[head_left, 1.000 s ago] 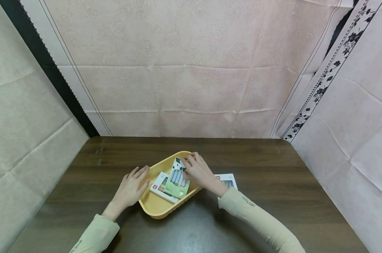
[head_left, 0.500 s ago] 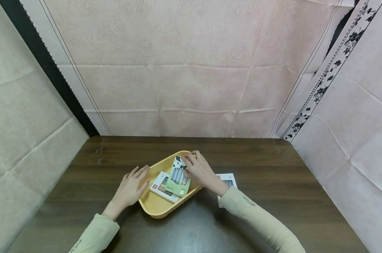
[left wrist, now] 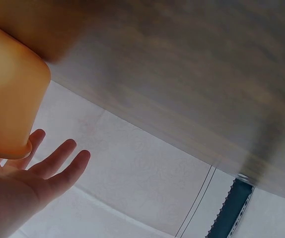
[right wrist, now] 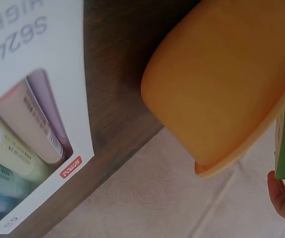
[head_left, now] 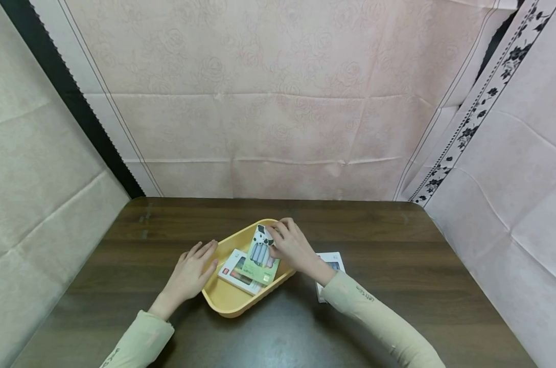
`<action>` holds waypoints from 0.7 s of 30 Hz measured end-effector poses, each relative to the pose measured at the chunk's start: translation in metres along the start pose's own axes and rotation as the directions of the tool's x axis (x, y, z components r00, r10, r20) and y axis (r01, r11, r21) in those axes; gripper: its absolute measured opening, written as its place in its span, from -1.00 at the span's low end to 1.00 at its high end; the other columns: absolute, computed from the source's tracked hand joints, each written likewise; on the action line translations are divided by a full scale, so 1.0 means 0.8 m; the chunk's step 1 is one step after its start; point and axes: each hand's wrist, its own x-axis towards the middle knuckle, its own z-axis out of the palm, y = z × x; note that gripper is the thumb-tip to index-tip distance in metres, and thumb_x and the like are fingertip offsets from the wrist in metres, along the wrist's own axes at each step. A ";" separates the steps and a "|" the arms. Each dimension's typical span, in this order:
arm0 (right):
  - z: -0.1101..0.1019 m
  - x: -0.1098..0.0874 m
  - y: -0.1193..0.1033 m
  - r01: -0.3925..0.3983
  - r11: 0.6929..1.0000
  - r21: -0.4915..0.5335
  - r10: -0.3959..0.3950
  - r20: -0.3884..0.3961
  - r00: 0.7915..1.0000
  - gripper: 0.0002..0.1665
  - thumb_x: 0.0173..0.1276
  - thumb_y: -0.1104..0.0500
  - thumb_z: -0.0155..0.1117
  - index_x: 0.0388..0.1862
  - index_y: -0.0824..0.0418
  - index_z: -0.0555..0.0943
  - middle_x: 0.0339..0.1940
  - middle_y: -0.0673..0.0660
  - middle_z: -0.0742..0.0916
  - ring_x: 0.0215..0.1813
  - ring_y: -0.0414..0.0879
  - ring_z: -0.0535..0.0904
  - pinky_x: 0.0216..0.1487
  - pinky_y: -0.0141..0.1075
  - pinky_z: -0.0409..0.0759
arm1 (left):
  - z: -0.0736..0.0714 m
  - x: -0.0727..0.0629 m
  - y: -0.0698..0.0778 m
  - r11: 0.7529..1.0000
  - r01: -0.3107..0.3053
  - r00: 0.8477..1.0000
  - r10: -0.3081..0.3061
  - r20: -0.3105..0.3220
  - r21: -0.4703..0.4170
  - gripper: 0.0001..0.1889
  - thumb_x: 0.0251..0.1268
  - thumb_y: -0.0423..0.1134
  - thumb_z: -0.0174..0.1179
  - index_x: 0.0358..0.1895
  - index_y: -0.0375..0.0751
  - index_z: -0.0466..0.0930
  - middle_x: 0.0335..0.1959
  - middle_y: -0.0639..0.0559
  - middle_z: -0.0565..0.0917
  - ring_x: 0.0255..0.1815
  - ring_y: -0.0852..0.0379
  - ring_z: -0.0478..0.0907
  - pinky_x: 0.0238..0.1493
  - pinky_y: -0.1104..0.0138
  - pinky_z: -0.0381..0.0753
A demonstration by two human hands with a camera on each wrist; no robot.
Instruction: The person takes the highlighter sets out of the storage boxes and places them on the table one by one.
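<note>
A yellow plastic basket (head_left: pixel 223 305) stands at an angle on the table. My left hand (head_left: pixel 196 269), fingers fairly straight, rests at its left rim; in the left wrist view the fingers (left wrist: pixel 58 163) spread beside the rim. My right hand (head_left: pixel 291 246) pinches the right side of a green pen box (head_left: pixel 259 258) with a black-and-white spotted picture and a window of pastel pens. This box is tilted inside the basket, overlapping a white pen box (head_left: pixel 234 273) that lies there. In the right wrist view, fingertips (right wrist: pixel 279 196) hold the green box's edge.
To the right of the basket, partly behind my right forearm, lies a white highlighter box (head_left: pixel 331 259); its windowed pastel highlighters (right wrist: pixel 33 124) show close up in the right wrist view. The brown wooden table (head_left: pixel 397 286) ends at a pale cloth backdrop (head_left: pixel 278 128).
The green pen box in my right hand has shifted slightly up and to the right, uncovering a little more of the white box. My left hand has stayed at the rim.
</note>
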 end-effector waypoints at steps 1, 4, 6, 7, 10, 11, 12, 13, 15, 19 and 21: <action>0.000 0.000 0.000 -0.003 1.000 -0.002 0.003 0.003 1.000 -0.50 0.02 0.05 0.27 -0.05 0.27 0.58 -0.17 0.14 0.63 -0.11 0.02 0.44 -0.12 -0.25 0.50 | 0.000 0.000 0.000 1.000 -0.001 1.000 0.001 -0.001 0.000 -0.51 0.32 -0.04 -0.10 0.27 -0.15 0.28 0.27 -0.09 0.35 0.27 -0.24 0.24 0.09 -0.17 0.26; -0.001 0.001 0.000 -0.009 1.000 -0.002 0.009 0.014 1.000 -0.49 0.02 0.04 0.26 -0.05 0.27 0.57 -0.17 0.14 0.62 -0.10 0.02 0.44 -0.11 -0.25 0.50 | 0.001 0.000 -0.001 1.000 -0.001 1.000 0.001 -0.001 0.003 -0.51 0.32 -0.05 -0.10 0.27 -0.15 0.28 0.27 -0.09 0.35 0.26 -0.24 0.24 0.09 -0.17 0.26; -0.002 0.001 0.000 -0.011 1.000 -0.001 0.011 0.019 1.000 -0.49 0.03 0.04 0.26 -0.04 0.27 0.57 -0.17 0.14 0.62 -0.10 0.02 0.44 -0.11 -0.25 0.50 | 0.001 0.000 -0.001 1.000 -0.002 1.000 0.002 0.000 0.006 -0.51 0.32 -0.05 -0.10 0.27 -0.15 0.28 0.27 -0.09 0.35 0.26 -0.24 0.24 0.09 -0.17 0.26; -0.003 0.001 0.000 -0.011 1.000 0.001 0.011 0.021 1.000 -0.49 0.04 0.04 0.25 -0.03 0.27 0.57 -0.16 0.14 0.62 -0.10 0.02 0.44 -0.11 -0.25 0.50 | 0.001 0.000 -0.001 1.000 -0.003 1.000 0.003 0.000 0.008 -0.51 0.32 -0.05 -0.10 0.27 -0.16 0.28 0.27 -0.09 0.36 0.26 -0.24 0.24 0.08 -0.17 0.26; -0.002 0.002 0.001 -0.006 1.000 0.005 0.006 0.010 1.000 -0.49 0.04 0.04 0.25 -0.03 0.26 0.56 -0.17 0.14 0.62 -0.10 0.02 0.44 -0.11 -0.25 0.50 | 0.000 0.000 0.000 1.000 -0.005 1.000 0.005 -0.003 0.008 -0.51 0.32 -0.05 -0.10 0.26 -0.16 0.29 0.27 -0.10 0.36 0.26 -0.24 0.25 0.08 -0.17 0.26; -0.002 0.001 0.001 -0.004 1.000 0.004 0.004 0.006 1.000 -0.49 0.04 0.05 0.25 -0.03 0.26 0.56 -0.17 0.13 0.62 -0.10 0.02 0.44 -0.11 -0.26 0.50 | 0.000 0.000 0.000 1.000 -0.006 1.000 0.006 -0.004 0.007 -0.51 0.32 -0.05 -0.10 0.26 -0.16 0.29 0.27 -0.10 0.36 0.26 -0.24 0.25 0.08 -0.17 0.26; -0.002 0.001 0.002 -0.003 1.000 0.006 0.003 0.001 1.000 -0.50 0.03 0.05 0.25 -0.03 0.26 0.56 -0.17 0.13 0.62 -0.11 0.02 0.44 -0.11 -0.26 0.50 | 0.000 0.000 -0.001 1.000 -0.007 1.000 0.007 -0.004 0.007 -0.51 0.32 -0.05 -0.10 0.26 -0.16 0.29 0.27 -0.10 0.36 0.26 -0.25 0.25 0.08 -0.17 0.26; -0.002 0.002 0.002 -0.001 1.000 0.006 0.001 -0.005 1.000 -0.50 0.03 0.06 0.25 -0.04 0.26 0.57 -0.18 0.13 0.62 -0.11 0.02 0.44 -0.11 -0.26 0.50 | 0.000 0.000 0.000 1.000 -0.007 1.000 0.007 -0.004 0.005 -0.51 0.32 -0.05 -0.10 0.26 -0.16 0.28 0.27 -0.10 0.36 0.26 -0.24 0.25 0.09 -0.17 0.26; -0.002 0.002 0.003 0.003 1.000 0.002 -0.003 -0.017 1.000 -0.50 0.01 0.06 0.26 -0.05 0.27 0.57 -0.18 0.14 0.62 -0.11 0.02 0.45 -0.12 -0.26 0.50 | -0.001 0.000 0.000 1.000 -0.005 1.000 0.005 0.000 0.003 -0.51 0.32 -0.05 -0.11 0.27 -0.16 0.28 0.27 -0.09 0.35 0.27 -0.24 0.24 0.10 -0.16 0.25; -0.004 0.002 0.004 0.002 1.000 -0.003 -0.002 -0.027 1.000 -0.51 0.01 0.07 0.26 -0.06 0.27 0.57 -0.18 0.14 0.62 -0.10 0.03 0.45 -0.11 -0.26 0.51 | 0.000 0.000 0.000 1.000 0.000 1.000 0.000 0.008 0.003 -0.51 0.32 -0.04 -0.12 0.27 -0.16 0.28 0.28 -0.09 0.34 0.27 -0.23 0.23 0.11 -0.16 0.25; -0.005 0.002 0.004 -0.003 1.000 -0.003 0.003 -0.023 1.000 -0.50 0.01 0.07 0.26 -0.05 0.27 0.57 -0.16 0.14 0.61 -0.09 0.03 0.45 -0.10 -0.26 0.51 | 0.000 0.000 -0.001 1.000 0.003 1.000 -0.003 0.010 0.004 -0.50 0.32 -0.04 -0.12 0.27 -0.16 0.28 0.28 -0.09 0.34 0.27 -0.23 0.23 0.11 -0.17 0.24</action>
